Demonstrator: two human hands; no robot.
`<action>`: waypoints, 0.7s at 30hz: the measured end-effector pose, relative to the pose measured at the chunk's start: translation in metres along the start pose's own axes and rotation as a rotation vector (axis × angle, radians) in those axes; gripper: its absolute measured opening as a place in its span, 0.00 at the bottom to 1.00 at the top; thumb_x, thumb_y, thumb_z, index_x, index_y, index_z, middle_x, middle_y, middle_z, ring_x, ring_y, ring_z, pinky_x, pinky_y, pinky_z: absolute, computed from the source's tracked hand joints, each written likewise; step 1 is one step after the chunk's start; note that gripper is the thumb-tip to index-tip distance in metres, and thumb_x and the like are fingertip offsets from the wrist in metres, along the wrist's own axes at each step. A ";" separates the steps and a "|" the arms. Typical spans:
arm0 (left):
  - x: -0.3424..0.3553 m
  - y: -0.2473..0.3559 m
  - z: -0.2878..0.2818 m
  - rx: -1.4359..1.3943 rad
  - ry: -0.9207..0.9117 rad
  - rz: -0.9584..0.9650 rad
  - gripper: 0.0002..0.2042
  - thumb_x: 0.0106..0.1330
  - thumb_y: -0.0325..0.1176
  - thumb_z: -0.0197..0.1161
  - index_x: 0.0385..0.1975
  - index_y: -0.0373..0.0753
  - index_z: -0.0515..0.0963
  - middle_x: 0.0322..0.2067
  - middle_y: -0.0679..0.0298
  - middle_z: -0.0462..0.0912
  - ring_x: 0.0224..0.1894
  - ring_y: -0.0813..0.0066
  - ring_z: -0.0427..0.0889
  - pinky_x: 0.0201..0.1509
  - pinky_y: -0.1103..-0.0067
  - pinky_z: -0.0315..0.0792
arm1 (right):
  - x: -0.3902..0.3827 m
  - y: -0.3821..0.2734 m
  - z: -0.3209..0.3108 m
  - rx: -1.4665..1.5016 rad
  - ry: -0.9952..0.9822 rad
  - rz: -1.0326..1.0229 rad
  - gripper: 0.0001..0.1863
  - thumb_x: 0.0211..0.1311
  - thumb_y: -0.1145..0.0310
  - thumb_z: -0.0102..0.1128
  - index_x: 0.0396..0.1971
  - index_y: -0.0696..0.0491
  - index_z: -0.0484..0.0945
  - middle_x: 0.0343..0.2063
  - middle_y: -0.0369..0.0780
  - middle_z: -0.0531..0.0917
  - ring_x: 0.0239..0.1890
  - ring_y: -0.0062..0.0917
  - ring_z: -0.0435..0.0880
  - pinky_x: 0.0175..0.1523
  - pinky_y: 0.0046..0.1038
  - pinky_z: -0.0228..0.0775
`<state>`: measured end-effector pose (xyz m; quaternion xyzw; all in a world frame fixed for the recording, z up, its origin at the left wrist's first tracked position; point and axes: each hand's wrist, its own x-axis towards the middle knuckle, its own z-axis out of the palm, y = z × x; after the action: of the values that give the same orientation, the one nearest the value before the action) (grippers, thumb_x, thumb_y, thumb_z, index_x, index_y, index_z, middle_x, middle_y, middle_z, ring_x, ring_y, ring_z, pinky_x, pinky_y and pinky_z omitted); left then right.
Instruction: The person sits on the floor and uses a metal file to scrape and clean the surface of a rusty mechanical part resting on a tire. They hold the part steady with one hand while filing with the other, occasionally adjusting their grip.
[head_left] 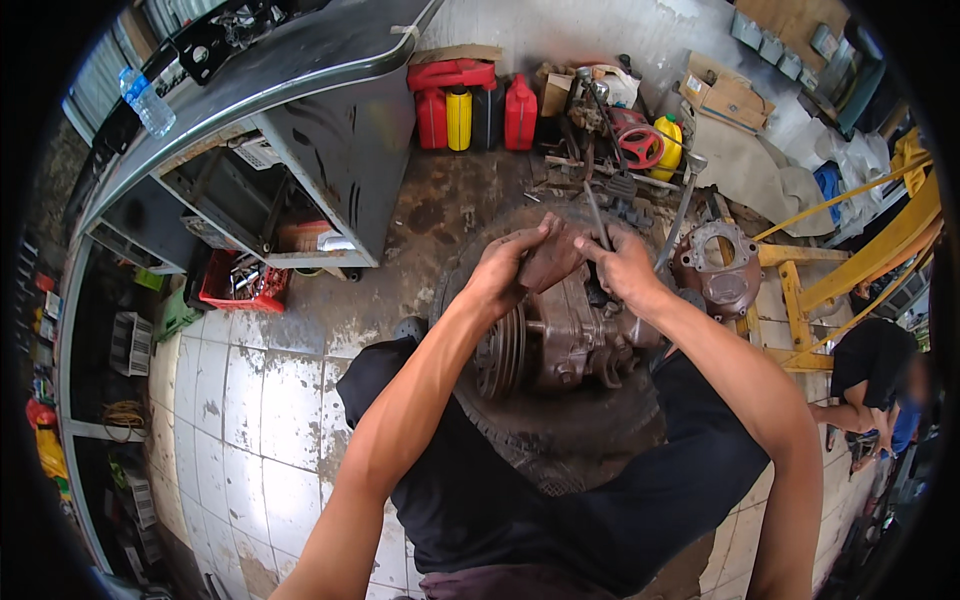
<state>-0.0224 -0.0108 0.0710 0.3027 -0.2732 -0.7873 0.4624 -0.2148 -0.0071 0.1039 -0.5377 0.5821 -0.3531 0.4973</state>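
Landmark: the grey-brown cast-metal engine assembly (572,345), with a dark grooved round pulley (500,355) on its left end. It sits within a black rubber tyre (590,425) that lies flat on the floor.

Left hand (505,268): directly above the assembly, thumb and fingers closed on a dull brown flattish piece (550,258), material unclear. The piece is over the assembly's upper part; whether it touches the metal cannot be told.

Right hand (625,268): also above the assembly, beside the left, curled round a slim grey metal rod (596,212) that slants up past the fist. Its thumb side meets the brown piece; the finger undersides are hidden.

Surroundings: right of the assembly, a brownish metal housing (738,285) with a large round opening; farther right, a yellow-painted metal frame (815,285) and a crouching person (870,370) in dark clothing. Well left of the assembly, a red plastic crate (235,303) of metal parts; beyond the assembly, near the wall, a red plastic jerrycan (521,115) stands upright
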 end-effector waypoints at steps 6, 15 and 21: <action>-0.008 -0.006 0.005 -0.374 -0.188 0.005 0.26 0.68 0.46 0.56 0.59 0.32 0.71 0.58 0.56 0.75 0.60 0.67 0.74 0.68 0.67 0.65 | 0.001 0.003 0.004 0.038 0.042 -0.059 0.10 0.67 0.65 0.60 0.39 0.55 0.75 0.15 0.29 0.69 0.12 0.12 0.63 0.16 0.20 0.51; -0.015 -0.029 0.014 0.229 -0.222 0.228 0.32 0.72 0.50 0.55 0.65 0.30 0.63 0.62 0.55 0.69 0.64 0.69 0.68 0.69 0.71 0.61 | 0.002 0.018 -0.003 -0.020 0.117 -0.091 0.10 0.68 0.64 0.58 0.39 0.55 0.75 0.18 0.32 0.72 0.13 0.13 0.66 0.18 0.20 0.54; -0.015 -0.028 0.030 0.566 0.066 0.198 0.27 0.74 0.51 0.50 0.52 0.30 0.76 0.45 0.58 0.83 0.51 0.71 0.80 0.62 0.71 0.69 | -0.004 0.030 -0.003 -0.379 0.202 -0.329 0.16 0.67 0.61 0.58 0.40 0.61 0.73 0.28 0.47 0.80 0.32 0.36 0.80 0.38 0.34 0.69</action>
<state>-0.0541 0.0192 0.0747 0.4167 -0.4949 -0.6206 0.4430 -0.2264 0.0014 0.0775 -0.6705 0.5894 -0.3658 0.2633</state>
